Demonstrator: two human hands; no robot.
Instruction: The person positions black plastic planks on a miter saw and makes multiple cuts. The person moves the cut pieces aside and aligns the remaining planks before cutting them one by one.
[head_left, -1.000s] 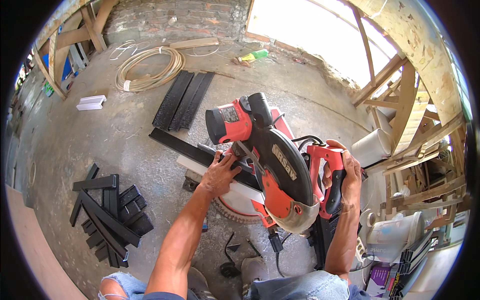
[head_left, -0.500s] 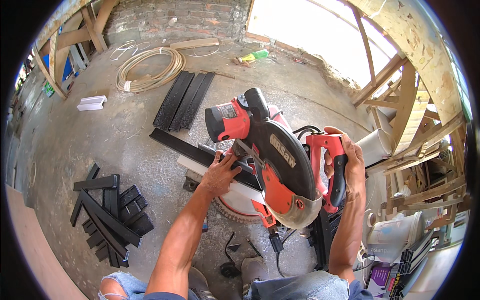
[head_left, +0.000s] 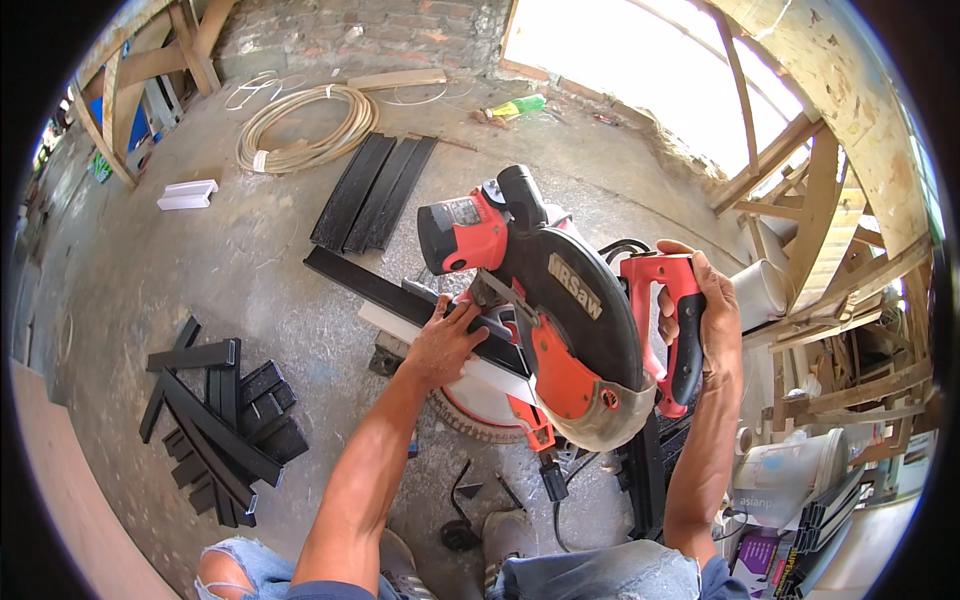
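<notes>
left grip (head_left: 443, 345) pressed flat, right grip (head_left: 708, 325) clenched

Coiled hose (head_left: 305, 125), stacked black offcuts (head_left: 225, 425), white bucket (head_left: 785, 478).

Centre frame, the mitre saw (head_left: 540, 310) is bright orange-red with a black blade housing and a greyish lower guard. Its handle (head_left: 680, 330) is red and black. The strip (head_left: 400, 295) running under it is black, as are the offcuts (head_left: 225, 415) at lower left. The hose coil (head_left: 305, 125) at upper left is tan; the floor (head_left: 250, 260) is grey.
</notes>
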